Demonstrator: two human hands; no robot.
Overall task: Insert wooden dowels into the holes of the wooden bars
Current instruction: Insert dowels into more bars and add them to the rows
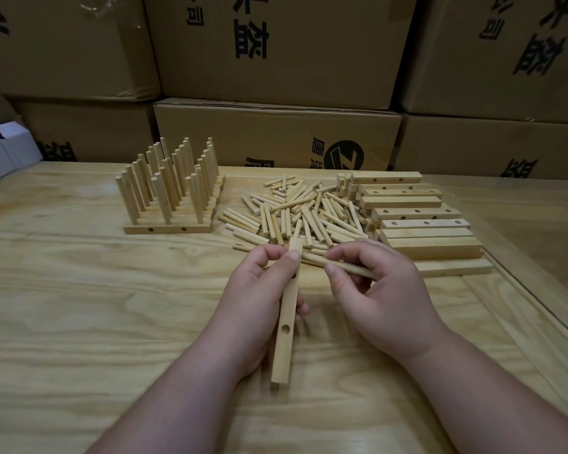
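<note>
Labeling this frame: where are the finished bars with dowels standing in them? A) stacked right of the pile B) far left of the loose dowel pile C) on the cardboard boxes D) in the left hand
B: the finished bars, dowels upright, sit far left of the loose dowel pile; the bars without dowels lie stacked to its right.

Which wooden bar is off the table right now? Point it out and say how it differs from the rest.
The bar gripped in the left hand. It is held up, holes empty, while the stacked bars on the right and the dowel-filled bars lie on the table.
</note>
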